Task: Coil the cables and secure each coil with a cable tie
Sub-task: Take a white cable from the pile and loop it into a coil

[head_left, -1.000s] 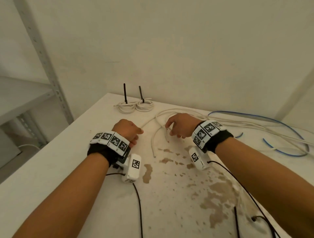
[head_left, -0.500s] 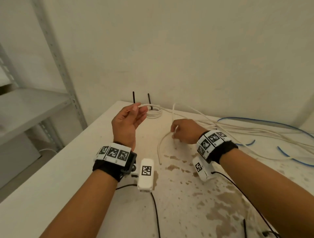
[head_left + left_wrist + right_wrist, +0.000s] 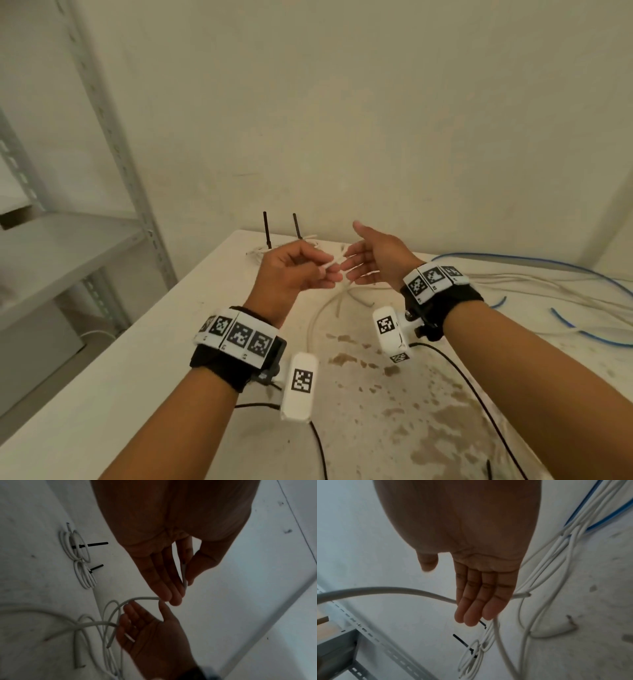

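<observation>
My left hand (image 3: 327, 274) is raised over the table and pinches the end of a white cable (image 3: 331, 265) between thumb and forefinger (image 3: 186, 582). The cable (image 3: 137, 599) curves down from there to the table. Just right of it my right hand (image 3: 354, 262) is held up with straight fingers, palm toward the left hand, gripping nothing. In the right wrist view the cable (image 3: 385, 589) runs behind the right hand's fingers (image 3: 479, 601). Two finished white coils (image 3: 75, 545) with upright black cable ties (image 3: 266, 229) lie at the table's far edge.
Several loose white cables (image 3: 513, 284) and a blue cable (image 3: 507, 257) sprawl over the right of the stained white table (image 3: 102, 394). A grey metal shelf (image 3: 68, 246) stands at the left. The wall is close behind the table.
Both hands have risen from the table. The left hand lifted the cable end and brought it toward the right. The right hand let go of the cable and opened.
</observation>
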